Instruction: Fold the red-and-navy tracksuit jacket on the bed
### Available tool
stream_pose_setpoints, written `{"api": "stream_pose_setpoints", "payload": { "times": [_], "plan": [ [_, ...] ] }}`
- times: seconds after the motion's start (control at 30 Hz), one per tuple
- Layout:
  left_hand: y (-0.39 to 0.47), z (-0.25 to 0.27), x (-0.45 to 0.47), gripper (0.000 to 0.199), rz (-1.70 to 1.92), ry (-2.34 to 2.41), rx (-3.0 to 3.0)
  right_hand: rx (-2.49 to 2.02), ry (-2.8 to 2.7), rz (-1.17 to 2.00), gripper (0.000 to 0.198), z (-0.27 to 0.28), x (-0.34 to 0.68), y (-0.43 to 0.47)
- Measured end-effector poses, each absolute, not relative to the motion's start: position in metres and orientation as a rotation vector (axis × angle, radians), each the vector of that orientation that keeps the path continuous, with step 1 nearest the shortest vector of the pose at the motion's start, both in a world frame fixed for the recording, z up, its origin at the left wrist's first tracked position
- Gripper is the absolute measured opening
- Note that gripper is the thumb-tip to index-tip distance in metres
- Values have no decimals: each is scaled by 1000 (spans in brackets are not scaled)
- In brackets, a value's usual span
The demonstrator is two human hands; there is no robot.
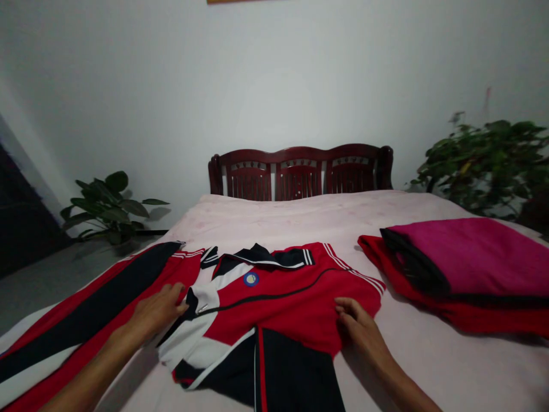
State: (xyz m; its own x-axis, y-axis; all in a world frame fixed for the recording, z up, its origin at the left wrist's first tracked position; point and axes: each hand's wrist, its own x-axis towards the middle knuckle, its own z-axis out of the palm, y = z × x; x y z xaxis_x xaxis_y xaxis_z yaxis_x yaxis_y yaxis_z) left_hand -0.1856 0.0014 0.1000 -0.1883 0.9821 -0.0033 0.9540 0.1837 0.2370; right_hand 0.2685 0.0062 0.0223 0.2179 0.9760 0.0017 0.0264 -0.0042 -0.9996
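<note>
A red, white and navy zip jacket [278,300] with a round blue badge lies on its side across the bed, collar to the left, striped hem to the right. One sleeve is folded over the body; the other stretches toward me. My left hand [160,309] is at the collar, fingers apart, and whether it touches the cloth I cannot tell. Over the jacket's lower right part is my right hand [358,323], fingers loosely bent and apart, with nothing visible in it. Beside my left arm lie red and navy trousers [128,292] with a white stripe.
A folded magenta and black cloth [480,257] rests on a red garment [476,323] at the right. The bed has a pale pink sheet [309,220] and a dark wooden headboard [300,171]. Leafy plants [109,200] stand on both sides.
</note>
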Motion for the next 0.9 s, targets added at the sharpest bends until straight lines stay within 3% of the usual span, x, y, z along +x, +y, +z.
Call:
{"api": "stream_pose_setpoints", "payload": {
  "times": [0.07, 0.17, 0.33, 0.5, 0.63, 0.8, 0.9],
  "plan": [
    [25, 108, -154, 41, 206, 2406, 2159, -1375, -1376, 798, 22, 14, 268, 2],
    [66, 108, -89, 48, 298, 2068, 2399, -1412, -1754, 548, 20, 9, 262, -6],
    [126, 78, -3, 69, 321, 1805, 2491, -1400, -1922, 517, 22, 5, 261, -6],
    [154, 59, 25, 25, 423, 1630, 2448, -1375, -1922, 553, 22, -1, 265, -4],
    [188, 90, 18, 18, 755, 1577, 2317, -1365, -1911, 558, 22, -5, 266, -2],
    [255, 162, -36, 48, 1318, 1689, 1939, -1392, -1959, 581, 22, -4, 265, -1],
    [262, 164, -80, 76, 1417, 1789, 1699, -1399, -1948, 553, 24, -5, 262, -4]
  ]
}}
